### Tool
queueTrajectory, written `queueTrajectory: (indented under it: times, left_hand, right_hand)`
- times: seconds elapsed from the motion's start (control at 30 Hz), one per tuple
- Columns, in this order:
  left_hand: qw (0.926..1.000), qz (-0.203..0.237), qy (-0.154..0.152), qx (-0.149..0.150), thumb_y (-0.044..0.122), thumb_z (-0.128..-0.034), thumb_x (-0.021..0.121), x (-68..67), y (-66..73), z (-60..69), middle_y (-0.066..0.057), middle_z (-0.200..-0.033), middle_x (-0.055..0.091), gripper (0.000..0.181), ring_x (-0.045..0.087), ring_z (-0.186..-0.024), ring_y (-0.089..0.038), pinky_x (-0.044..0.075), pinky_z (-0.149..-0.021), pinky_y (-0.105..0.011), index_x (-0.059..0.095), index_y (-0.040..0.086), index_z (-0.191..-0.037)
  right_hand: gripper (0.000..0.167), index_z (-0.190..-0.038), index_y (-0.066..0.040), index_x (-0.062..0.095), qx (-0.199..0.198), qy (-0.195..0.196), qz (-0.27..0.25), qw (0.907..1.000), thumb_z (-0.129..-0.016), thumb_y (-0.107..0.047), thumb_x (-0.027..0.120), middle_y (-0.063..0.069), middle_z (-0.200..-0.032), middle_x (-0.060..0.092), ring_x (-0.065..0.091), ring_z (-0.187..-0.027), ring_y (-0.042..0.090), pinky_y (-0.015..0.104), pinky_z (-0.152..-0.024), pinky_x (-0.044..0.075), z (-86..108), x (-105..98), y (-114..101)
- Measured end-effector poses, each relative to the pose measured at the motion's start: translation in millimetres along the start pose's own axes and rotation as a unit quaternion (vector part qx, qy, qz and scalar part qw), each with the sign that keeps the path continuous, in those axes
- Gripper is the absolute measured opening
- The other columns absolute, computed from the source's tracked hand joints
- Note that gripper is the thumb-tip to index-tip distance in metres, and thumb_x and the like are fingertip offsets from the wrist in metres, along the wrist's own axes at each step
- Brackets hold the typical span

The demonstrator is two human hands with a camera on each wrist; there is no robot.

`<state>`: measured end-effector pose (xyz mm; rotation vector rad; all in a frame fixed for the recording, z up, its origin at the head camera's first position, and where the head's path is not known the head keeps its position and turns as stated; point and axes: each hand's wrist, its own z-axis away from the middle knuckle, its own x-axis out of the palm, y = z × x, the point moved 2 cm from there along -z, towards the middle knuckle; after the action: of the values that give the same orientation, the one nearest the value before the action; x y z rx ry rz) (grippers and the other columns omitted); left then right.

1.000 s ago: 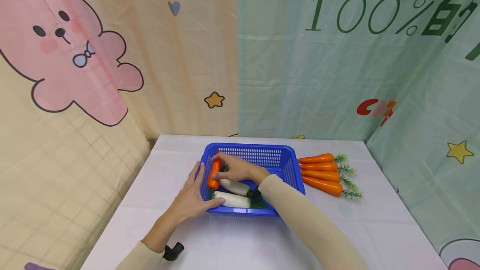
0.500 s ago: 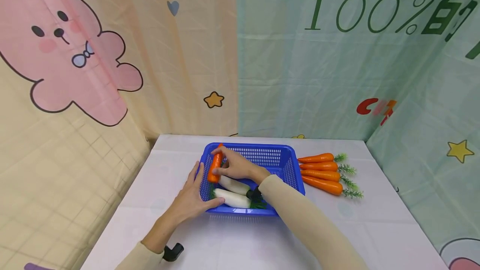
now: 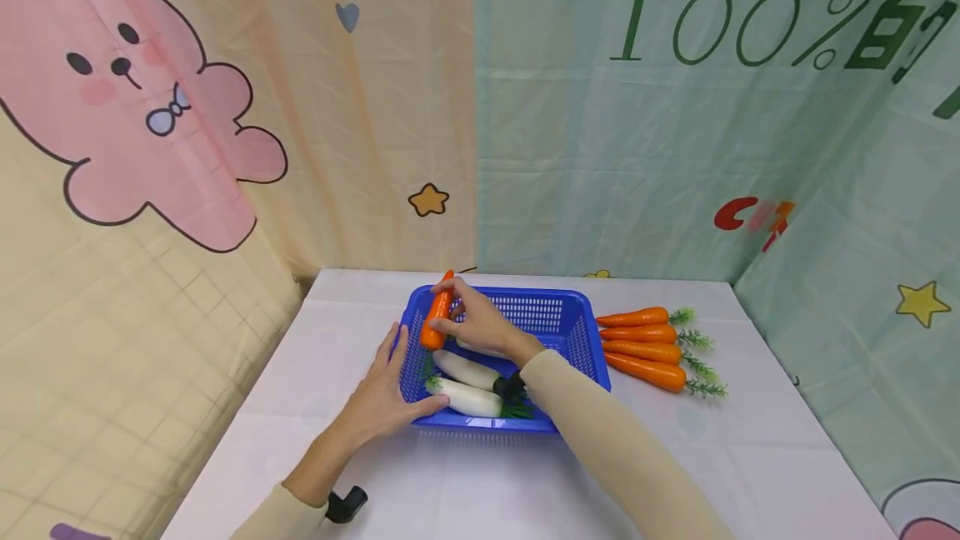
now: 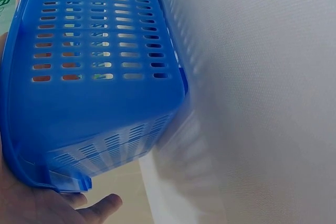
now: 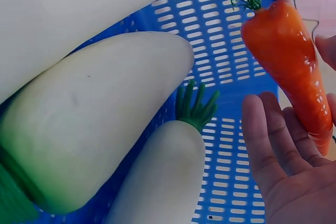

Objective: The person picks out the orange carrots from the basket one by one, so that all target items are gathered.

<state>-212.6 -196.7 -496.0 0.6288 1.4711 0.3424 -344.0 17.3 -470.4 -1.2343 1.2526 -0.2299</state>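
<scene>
An orange carrot [image 3: 437,322] with green leaves hangs tilted over the left end of the blue plastic basket [image 3: 502,425]. My right hand [image 3: 483,325] pinches it between thumb and fingers; the right wrist view shows the carrot [image 5: 286,56] apart from the basket floor, several fingers extended beside it. At the basket's near left corner, my left hand [image 3: 381,390] holds the rim, thumb over the front edge and fingers along the left side. Inside lie white radishes, one [image 3: 468,398] along the front, another [image 3: 465,369] behind it, and a third mostly hidden under my right hand.
Several carrots [image 3: 643,354] with green tops lie side by side on the white table [image 3: 720,457], just right of the basket. Printed curtains [image 3: 600,148] enclose the table at the back and sides. A black device [image 3: 347,504] sits at my left wrist.
My right hand has lifted the carrot up and slightly right, away from the radishes, exposing more of the basket's left end. My left hand has stayed on the rim.
</scene>
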Motion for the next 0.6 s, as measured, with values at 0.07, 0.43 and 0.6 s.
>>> queueTrajectory:
  times: [0.07, 0.43, 0.6]
  left_hand:
    - [1.0000, 0.002, 0.000, -0.001, 0.078, -0.0938, 0.083, -0.2, 0.0, 0.3, -0.018, -0.199, -0.006, 0.142, 0.025, -0.178, -0.060, 0.038, -0.133, -0.083, 0.002, 0.010, -0.188]
    - [1.0000, 0.005, -0.001, -0.002, 0.077, -0.0958, 0.081, -0.1, -0.2, 1.4, -0.018, -0.199, -0.005, 0.139, 0.025, -0.178, -0.059, 0.038, -0.133, -0.083, 0.002, 0.010, -0.188]
    - [1.0000, 0.004, 0.002, -0.002, 0.074, -0.0972, 0.082, -0.7, 0.7, -0.2, -0.019, -0.199, -0.004, 0.136, 0.025, -0.178, -0.059, 0.037, -0.133, -0.083, 0.002, 0.010, -0.188]
  right_hand:
    - [0.060, -0.166, -0.019, 0.054, 0.000, 0.009, -0.004, 0.9999, -0.114, -0.036, 0.079, 0.012, -0.153, 0.070, 0.076, -0.118, 0.027, 0.040, -0.100, 0.072, -1.1, -1.2, 0.6]
    - [0.055, -0.165, -0.019, 0.054, -0.004, 0.033, -0.078, 0.9964, -0.115, -0.022, 0.076, 0.023, -0.157, 0.063, 0.082, -0.113, 0.032, 0.053, -0.099, 0.074, -0.6, -9.6, -2.1]
    - [0.056, -0.168, -0.021, 0.054, -0.016, 0.039, -0.098, 0.9942, -0.115, -0.020, 0.074, 0.024, -0.163, 0.060, 0.082, -0.117, 0.038, 0.064, -0.103, 0.071, 1.3, -16.7, -5.4]
